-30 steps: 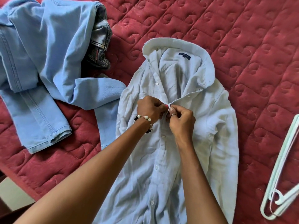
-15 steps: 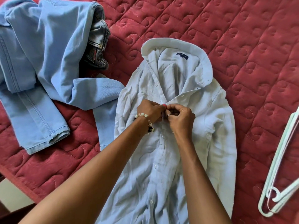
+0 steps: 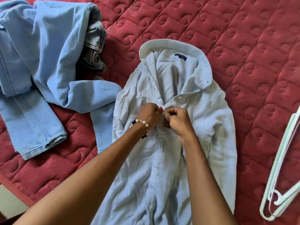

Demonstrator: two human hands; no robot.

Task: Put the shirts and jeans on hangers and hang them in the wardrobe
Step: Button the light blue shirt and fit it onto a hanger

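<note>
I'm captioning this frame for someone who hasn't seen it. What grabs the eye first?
Both hands, left hand and right hand, pinch the front of the pale blue shirt lying mid-frame on the red quilt. Light blue jeans sprawl upper left; pale hangers lie at the right edge.

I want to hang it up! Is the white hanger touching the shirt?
Apart. In the head view the hanger lies to the right of the shirt, with bare red quilt showing between them.

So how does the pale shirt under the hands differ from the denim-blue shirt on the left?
The pale shirt lies flat, front up, collar spread; the denim-blue shirt is crumpled in a heap over jeans. The left hand and right hand pinch the pale shirt's placket; nothing touches the denim-blue shirt. Both lie on the red quilt, not on hangers.
</note>
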